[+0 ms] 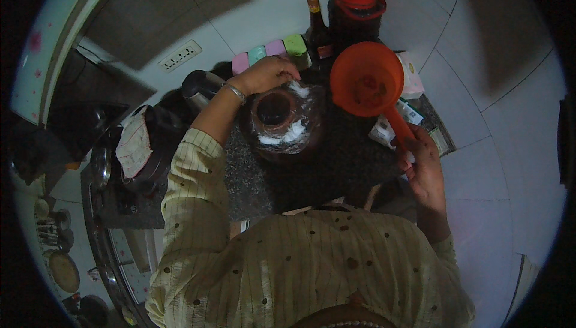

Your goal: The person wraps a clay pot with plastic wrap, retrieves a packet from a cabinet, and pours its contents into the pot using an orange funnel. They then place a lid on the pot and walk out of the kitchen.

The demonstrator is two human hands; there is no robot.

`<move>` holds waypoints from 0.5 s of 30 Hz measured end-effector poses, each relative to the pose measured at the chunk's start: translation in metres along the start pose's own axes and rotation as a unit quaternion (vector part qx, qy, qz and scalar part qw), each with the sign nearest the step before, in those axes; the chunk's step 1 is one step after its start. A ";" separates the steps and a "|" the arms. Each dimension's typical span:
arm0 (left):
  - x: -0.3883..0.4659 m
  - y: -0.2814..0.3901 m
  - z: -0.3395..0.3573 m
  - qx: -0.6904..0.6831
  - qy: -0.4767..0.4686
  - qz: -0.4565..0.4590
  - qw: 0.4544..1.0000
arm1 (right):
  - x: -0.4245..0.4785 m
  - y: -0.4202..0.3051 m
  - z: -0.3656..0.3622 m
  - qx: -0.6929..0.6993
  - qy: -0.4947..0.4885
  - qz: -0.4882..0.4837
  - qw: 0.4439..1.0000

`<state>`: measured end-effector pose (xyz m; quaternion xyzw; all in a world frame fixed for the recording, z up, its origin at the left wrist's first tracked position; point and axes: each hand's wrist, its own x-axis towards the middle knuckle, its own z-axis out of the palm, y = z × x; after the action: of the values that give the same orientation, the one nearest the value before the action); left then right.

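Note:
A brown earthenware jar (pixel 310 141) with a round open mouth stands on the dark speckled counter. Clear plastic film (pixel 288 136) lies crumpled around its neck and shoulder, with white glare on it. My left hand (pixel 270 75) reaches over the jar's far side, fingers curled down at the film's far edge; whether they pinch it is hidden. In my right hand (pixel 423 159) is the handle of an orange plastic dipper (pixel 366 80), held up to the right of the jar. A few small reddish and dark pieces show in its bowl, too dim to identify.
Behind the jar stand pastel-lidded containers (pixel 265 51), a dark glass bottle (pixel 318 31) and a large red-lidded jar (pixel 355 8). Small packets (pixel 409 112) lie under the dipper. Left are an electric kettle (pixel 202 87) and a pot with a cloth (pixel 135 148). A wall bounds the right.

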<state>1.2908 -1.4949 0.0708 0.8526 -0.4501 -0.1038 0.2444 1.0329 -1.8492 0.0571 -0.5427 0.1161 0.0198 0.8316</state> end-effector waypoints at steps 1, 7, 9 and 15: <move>-0.001 0.001 0.000 -0.005 0.008 0.005 1.000 | 0.000 -0.001 0.000 -0.006 0.000 0.001 1.000; -0.005 0.004 0.001 -0.008 0.055 0.054 0.997 | 0.003 0.016 -0.011 0.018 0.007 0.001 1.000; -0.007 0.005 -0.002 -0.012 0.034 0.029 0.999 | 0.002 0.019 -0.014 -0.006 -0.001 -0.002 1.000; -0.008 0.012 -0.008 -0.014 0.004 -0.049 0.999 | 0.006 0.049 -0.028 -0.041 0.021 0.049 0.998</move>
<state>1.2802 -1.4913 0.0832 0.8705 -0.4052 -0.1187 0.2528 1.0260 -1.8555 0.0010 -0.5700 0.1589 0.0538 0.8043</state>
